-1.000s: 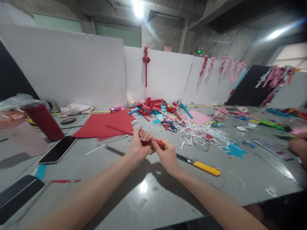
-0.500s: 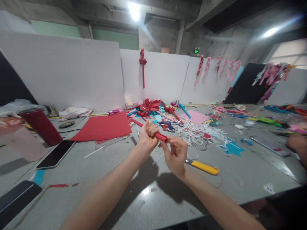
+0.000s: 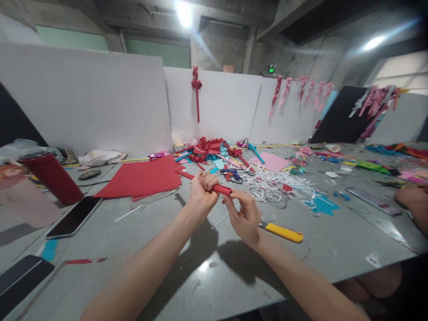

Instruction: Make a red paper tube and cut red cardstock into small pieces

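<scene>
A thin rolled tube of red paper (image 3: 221, 189) is held above the grey table, slanting from upper left to lower right. My left hand (image 3: 204, 192) wraps its fingers round the tube's middle. At the tube's near right end, my right hand (image 3: 244, 213) pinches the rim between thumb and index finger. Beyond my left hand the tube's far part sticks out toward a stack of red paper sheets (image 3: 143, 178). A yellow-handled cutter (image 3: 284, 232) lies on the table just right of my right hand.
White paper shreds (image 3: 274, 180) and a heap of red and blue paper pieces (image 3: 210, 149) lie behind my hands. At the left are a red flask (image 3: 53, 178) and a phone (image 3: 74, 217). Another person's hand (image 3: 413, 196) is at the right edge.
The view has shifted slightly. Both hands keep their holds on the red tube, with only small finger movement at its right end. The person at the right has moved a little.
</scene>
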Available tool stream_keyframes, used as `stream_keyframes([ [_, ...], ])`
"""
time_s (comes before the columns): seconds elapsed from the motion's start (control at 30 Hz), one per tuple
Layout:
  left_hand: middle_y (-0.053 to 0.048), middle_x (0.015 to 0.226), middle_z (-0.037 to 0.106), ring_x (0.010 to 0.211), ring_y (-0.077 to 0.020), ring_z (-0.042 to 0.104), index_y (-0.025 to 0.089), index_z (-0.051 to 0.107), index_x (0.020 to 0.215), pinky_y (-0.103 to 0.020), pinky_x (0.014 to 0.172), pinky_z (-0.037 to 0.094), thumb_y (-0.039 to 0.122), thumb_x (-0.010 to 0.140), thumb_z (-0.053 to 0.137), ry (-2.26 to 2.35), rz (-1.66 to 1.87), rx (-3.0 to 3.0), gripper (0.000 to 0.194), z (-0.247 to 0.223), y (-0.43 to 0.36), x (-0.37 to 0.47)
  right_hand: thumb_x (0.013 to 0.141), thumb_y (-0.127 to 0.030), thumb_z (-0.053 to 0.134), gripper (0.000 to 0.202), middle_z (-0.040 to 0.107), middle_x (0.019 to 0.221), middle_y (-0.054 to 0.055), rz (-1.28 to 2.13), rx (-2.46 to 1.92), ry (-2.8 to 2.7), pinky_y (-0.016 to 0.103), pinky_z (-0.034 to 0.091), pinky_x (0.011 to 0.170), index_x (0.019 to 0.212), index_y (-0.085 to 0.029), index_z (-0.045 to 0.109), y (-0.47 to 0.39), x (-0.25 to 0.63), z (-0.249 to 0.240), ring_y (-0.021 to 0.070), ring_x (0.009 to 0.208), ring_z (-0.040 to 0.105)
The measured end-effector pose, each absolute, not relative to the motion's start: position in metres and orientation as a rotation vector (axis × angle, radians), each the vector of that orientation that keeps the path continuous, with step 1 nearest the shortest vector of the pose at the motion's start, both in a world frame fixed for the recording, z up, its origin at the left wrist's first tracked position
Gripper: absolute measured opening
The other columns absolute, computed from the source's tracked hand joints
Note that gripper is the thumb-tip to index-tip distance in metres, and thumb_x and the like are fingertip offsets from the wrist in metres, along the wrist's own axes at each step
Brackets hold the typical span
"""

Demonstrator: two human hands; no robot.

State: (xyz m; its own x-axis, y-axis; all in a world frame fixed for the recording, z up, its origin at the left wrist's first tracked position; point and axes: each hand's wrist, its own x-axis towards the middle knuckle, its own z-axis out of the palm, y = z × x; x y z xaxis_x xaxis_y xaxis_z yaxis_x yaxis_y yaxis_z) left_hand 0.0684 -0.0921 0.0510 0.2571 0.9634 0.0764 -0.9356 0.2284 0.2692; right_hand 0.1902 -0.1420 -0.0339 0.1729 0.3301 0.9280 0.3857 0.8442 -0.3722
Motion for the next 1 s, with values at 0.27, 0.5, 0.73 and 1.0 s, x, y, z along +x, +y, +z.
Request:
stream_keyframes([
  [0.27, 0.009, 0.045, 0.013, 0.037, -0.0066, 0.010, 0.022, 0.018, 0.057, -0.023, 0.038, 0.016, 0.028, 0.108, 0.033, 0.091, 1.487, 0.305, 0.053, 0.062, -0.085, 0.058, 0.097, -0.032, 0.070, 0.013, 0.076, 0.089, 0.003, 0.435, -0.787, -1.255, 0.030, 0.057, 0.062, 0.105, -0.022, 0.073, -0.143, 0.182, -0.010, 0.0141, 0.062, 0.066],
  [0.5, 0.009, 0.044, 0.012, 0.035, -0.0060, 0.011, 0.022, 0.015, 0.058, -0.025, 0.038, 0.013, 0.025, 0.104, 0.040, 0.052, 1.513, 0.285, 0.052, 0.070, -0.084, 0.048, 0.095, -0.028, 0.072, 0.018, 0.078, 0.092, 0.004, 0.507, -0.681, -1.371, 0.031, 0.057, 0.058, 0.112, -0.025, 0.079, -0.134, 0.188, -0.012, 0.0136, 0.060, 0.065],
  [0.73, 0.008, 0.044, 0.012, 0.035, -0.0062, 0.012, 0.022, 0.015, 0.058, -0.025, 0.039, 0.013, 0.019, 0.102, 0.037, 0.063, 1.453, 0.269, 0.049, 0.064, -0.082, 0.052, 0.092, -0.021, 0.075, 0.013, 0.079, 0.090, 0.004, 0.090, -0.675, -1.534, 0.035, 0.059, 0.071, 0.102, -0.027, 0.081, -0.130, 0.204, -0.011, 0.0183, 0.074, 0.071],
  [1.0, 0.008, 0.044, 0.012, 0.037, -0.0072, 0.013, 0.021, 0.017, 0.057, -0.025, 0.040, 0.018, 0.032, 0.103, 0.046, 0.055, 1.543, 0.548, 0.056, 0.075, -0.100, 0.053, 0.091, -0.040, 0.077, 0.021, 0.076, 0.080, 0.003, 0.740, -0.675, -1.153, 0.029, 0.053, 0.056, 0.095, -0.019, 0.073, -0.137, 0.177, -0.006, 0.0127, 0.054, 0.062],
])
